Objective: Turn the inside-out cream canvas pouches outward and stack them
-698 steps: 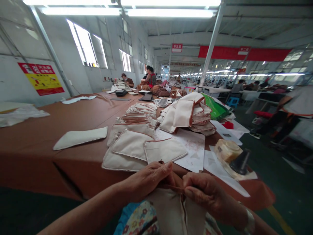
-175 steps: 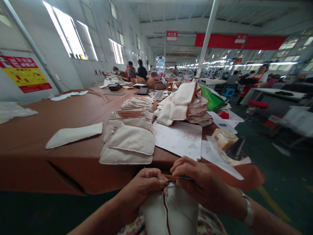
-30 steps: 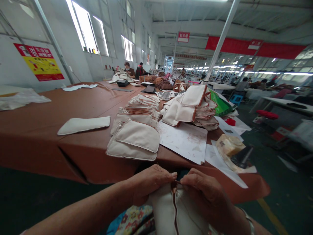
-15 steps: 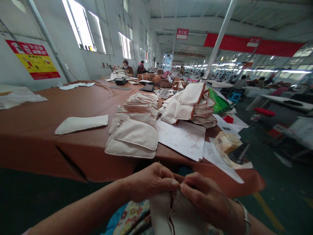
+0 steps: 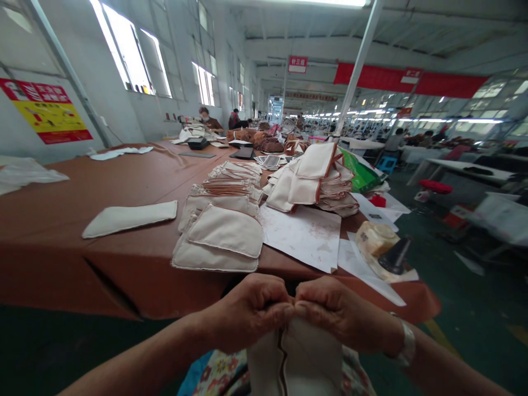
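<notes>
My left hand (image 5: 258,313) and my right hand (image 5: 336,313) meet thumb to thumb at the top edge of a cream fabric piece (image 5: 311,360). Both are closed, pinching its edge on either side of a brown-edged seam that runs down the middle. The piece hangs over my lap, and its lower end leaves the view. Just beyond my hands, on the table, a stack of cream stitched fabric pieces (image 5: 225,228) lies near the front edge. My fingertips hide the exact spot they grip.
The table has a brown cover (image 5: 136,184). One cream piece (image 5: 130,218) lies at left. Brown-edged pieces (image 5: 305,190) are heaped behind white paper (image 5: 299,234). A dark cone (image 5: 395,256) stands beside a yellowish block (image 5: 376,237) at right. People (image 5: 209,120) sit further back.
My hands have drawn level, fists curled tighter and thumbs side by side at the seam top. The whole view has shifted slightly.
</notes>
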The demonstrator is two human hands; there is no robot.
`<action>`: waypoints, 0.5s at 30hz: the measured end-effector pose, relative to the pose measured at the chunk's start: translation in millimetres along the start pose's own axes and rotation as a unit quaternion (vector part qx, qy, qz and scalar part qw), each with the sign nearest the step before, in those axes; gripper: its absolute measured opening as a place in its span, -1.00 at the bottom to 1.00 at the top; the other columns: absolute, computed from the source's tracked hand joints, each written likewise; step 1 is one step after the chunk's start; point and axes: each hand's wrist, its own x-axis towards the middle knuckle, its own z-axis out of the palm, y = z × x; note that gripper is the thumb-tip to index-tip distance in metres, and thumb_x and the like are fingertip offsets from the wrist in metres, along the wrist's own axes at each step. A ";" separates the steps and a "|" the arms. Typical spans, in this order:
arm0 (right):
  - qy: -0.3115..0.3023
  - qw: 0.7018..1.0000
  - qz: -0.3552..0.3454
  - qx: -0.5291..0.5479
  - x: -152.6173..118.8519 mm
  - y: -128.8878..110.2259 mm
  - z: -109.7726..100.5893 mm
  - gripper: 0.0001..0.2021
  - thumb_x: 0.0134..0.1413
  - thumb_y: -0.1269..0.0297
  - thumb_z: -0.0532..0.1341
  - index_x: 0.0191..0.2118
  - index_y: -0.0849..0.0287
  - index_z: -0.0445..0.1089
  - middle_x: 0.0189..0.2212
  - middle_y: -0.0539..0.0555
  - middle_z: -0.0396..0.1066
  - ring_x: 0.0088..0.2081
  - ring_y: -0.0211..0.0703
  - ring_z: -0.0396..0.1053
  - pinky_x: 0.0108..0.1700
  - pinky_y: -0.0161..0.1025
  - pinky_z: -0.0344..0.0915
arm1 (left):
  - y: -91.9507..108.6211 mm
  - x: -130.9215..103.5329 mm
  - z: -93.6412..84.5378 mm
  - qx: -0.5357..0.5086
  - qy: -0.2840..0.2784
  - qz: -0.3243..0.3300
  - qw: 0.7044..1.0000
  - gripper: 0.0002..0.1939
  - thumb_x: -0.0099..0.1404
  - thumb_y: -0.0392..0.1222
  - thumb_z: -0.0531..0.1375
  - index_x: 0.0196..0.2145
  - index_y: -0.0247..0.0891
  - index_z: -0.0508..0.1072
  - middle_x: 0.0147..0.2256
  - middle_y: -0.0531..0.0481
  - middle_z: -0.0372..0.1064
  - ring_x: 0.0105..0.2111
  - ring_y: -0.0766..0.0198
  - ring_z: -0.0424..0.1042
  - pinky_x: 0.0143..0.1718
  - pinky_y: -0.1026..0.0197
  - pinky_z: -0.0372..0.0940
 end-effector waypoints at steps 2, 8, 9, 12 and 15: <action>0.032 0.999 -0.020 0.016 -0.2 6.5 6.1 -0.61 0.29 0.11 0.13 -0.53 0.18 0.13 -0.53 -0.10 0.05 -0.47 -0.32 0.00 -0.45 -0.35 -0.02 | -1.4 -1.2 -1.1 -0.005 -0.001 0.001 1.000 -0.62 0.33 0.02 0.14 -0.46 -0.37 0.38 -0.45 0.01 0.26 -0.43 0.34 0.19 -0.42 0.32 0.09; 0.048 0.991 0.040 0.121 -11.9 25.0 14.2 -0.61 0.26 0.00 0.13 -0.47 0.19 0.18 -0.53 -0.09 0.04 -0.49 -0.32 -0.07 -0.50 -0.32 -0.12 | -13.8 -0.8 -9.5 -0.194 -0.057 -0.088 0.975 -0.33 0.26 0.35 0.07 -0.30 -0.44 0.52 -0.46 -0.04 0.32 -0.51 0.37 0.14 -0.51 0.34 0.03; 0.043 0.990 0.041 0.125 -13.7 25.0 12.7 -0.61 0.26 0.01 0.13 -0.47 0.20 0.18 -0.53 -0.09 0.04 -0.49 -0.33 -0.07 -0.51 -0.32 -0.13 | -14.6 -0.4 -11.8 -0.213 -0.051 -0.102 0.970 -0.26 0.29 0.38 -0.02 -0.26 -0.45 0.54 -0.43 -0.09 0.36 -0.50 0.35 0.19 -0.50 0.33 0.06; 0.034 0.994 0.037 0.100 -17.7 22.4 7.2 -0.60 0.28 0.03 0.12 -0.49 0.19 0.16 -0.52 -0.08 0.03 -0.49 -0.33 -0.05 -0.50 -0.32 -0.12 | -12.8 0.0 -18.4 -0.208 -0.033 -0.131 0.969 -0.20 0.31 0.39 -0.08 -0.29 -0.46 0.57 -0.44 -0.14 0.40 -0.49 0.31 0.25 -0.49 0.31 0.11; 0.026 0.996 0.041 0.073 -19.5 20.1 3.9 -0.61 0.29 0.04 0.11 -0.49 0.19 0.16 -0.52 -0.08 0.03 -0.49 -0.32 -0.05 -0.50 -0.31 -0.11 | -8.8 -1.1 -20.7 -0.176 -0.031 -0.125 0.976 -0.35 0.20 0.34 0.15 -0.44 -0.43 0.54 -0.57 -0.01 0.28 -0.58 0.37 0.13 -0.56 0.32 0.04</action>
